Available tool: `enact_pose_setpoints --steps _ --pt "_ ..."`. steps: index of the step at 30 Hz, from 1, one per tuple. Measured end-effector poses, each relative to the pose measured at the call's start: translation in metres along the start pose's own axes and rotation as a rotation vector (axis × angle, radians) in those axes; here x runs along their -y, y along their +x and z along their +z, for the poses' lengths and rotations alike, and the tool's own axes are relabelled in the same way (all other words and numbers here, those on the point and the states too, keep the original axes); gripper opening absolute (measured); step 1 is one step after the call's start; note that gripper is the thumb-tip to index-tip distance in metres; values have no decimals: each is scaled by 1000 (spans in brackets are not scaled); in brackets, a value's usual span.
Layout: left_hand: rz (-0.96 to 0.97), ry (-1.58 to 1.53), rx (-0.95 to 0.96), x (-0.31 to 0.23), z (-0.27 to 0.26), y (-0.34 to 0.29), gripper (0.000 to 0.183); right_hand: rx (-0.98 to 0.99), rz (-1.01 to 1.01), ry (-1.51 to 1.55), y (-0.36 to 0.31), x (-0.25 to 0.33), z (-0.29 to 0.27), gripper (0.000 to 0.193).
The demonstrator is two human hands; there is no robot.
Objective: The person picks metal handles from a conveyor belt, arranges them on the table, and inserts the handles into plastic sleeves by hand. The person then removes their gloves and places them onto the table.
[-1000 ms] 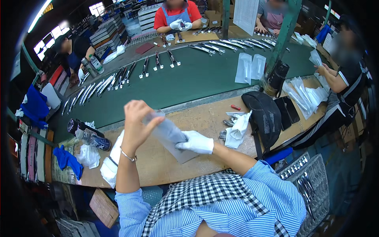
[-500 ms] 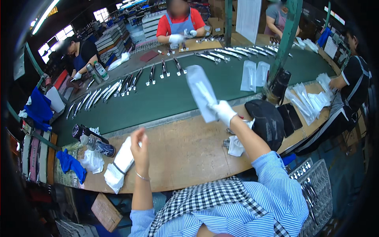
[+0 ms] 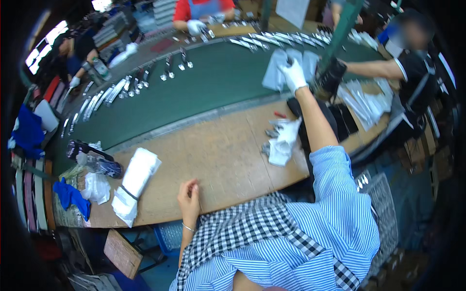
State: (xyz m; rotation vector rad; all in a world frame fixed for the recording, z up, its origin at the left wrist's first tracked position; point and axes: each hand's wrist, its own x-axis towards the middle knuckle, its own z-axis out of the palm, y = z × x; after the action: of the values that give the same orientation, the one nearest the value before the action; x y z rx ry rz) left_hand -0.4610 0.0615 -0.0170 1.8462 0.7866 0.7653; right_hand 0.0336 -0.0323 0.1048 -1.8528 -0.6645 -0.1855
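My right hand (image 3: 294, 77), in a white glove, reaches far over the green conveyor belt (image 3: 204, 94). Its fingers are apart at the edge of a frosted plastic bag (image 3: 274, 72), which lies on the belt. Two similar bags lie close by, one of them a bag (image 3: 310, 62) to the right; the hand partly covers this group. My left hand (image 3: 189, 195) is bare, fingers curled in, with nothing visible in it. It hovers by the near edge of the wooden table (image 3: 218, 160).
White gloves (image 3: 284, 140) and a black cap (image 3: 318, 116) lie on the right. Leftward are a strapped white bundle (image 3: 137, 182), bottles (image 3: 99, 164) and a blue cloth (image 3: 72, 196). Metal parts (image 3: 104, 99) line the belt. A co-worker's arm (image 3: 371, 69) extends in near a green post (image 3: 341, 31).
My right hand has carried the bag forward and right, down beside the other bags. My left hand has dropped toward the table's near edge. The view has shifted, and the right-hand co-worker now reaches in.
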Motion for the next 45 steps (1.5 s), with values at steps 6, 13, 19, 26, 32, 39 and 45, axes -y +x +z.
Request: enact_pose_setpoints --steps 6,13,19,26,32,39,45 --pt "69 21 -61 1 4 7 15 158 -115 -182 -107 67 -86 40" --pt "111 74 -34 0 3 5 15 150 -170 -519 -233 63 -87 60" --pt "100 -87 60 -9 23 5 16 -71 -371 -552 -238 43 -42 15" --pt "-243 -671 90 -20 60 -4 47 653 -755 -258 -290 105 41 26" --pt "-194 -506 23 -21 52 -26 42 527 -417 6 -316 60 -5 34" --pt "-140 -473 40 -3 49 -31 31 241 -201 -143 -358 8 -60 19" --pt "-68 -508 -5 4 49 -25 22 149 -239 -52 -345 9 -47 18"
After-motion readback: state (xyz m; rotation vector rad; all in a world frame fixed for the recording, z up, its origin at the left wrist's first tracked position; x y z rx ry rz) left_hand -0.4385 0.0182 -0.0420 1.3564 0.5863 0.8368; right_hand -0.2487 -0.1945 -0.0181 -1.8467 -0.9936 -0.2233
